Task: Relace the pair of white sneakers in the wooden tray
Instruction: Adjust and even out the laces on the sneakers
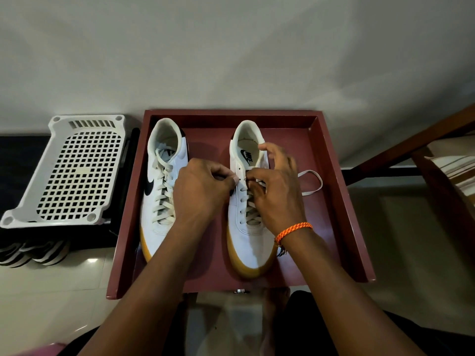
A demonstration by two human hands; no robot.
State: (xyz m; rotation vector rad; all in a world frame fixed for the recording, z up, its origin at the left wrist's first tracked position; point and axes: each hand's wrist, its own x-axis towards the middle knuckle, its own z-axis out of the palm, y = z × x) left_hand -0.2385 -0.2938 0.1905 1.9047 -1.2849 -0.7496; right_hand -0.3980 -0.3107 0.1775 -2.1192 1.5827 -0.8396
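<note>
Two white sneakers with gum soles stand side by side in a reddish wooden tray, toes toward me. The left sneaker is laced up to near its collar. The right sneaker is laced over its lower eyelets only; its upper eyelets show bare. My left hand pinches the eyelet edge of the right sneaker between thumb and fingers. My right hand, with an orange thread band at the wrist, pinches the lace at an upper eyelet. A free end of the lace loops out onto the tray floor to the right.
A white perforated plastic rack lies left of the tray on a dark stand, with striped footwear below it. Wooden furniture legs rise at the right. A pale wall stands behind the tray, and tiled floor lies below.
</note>
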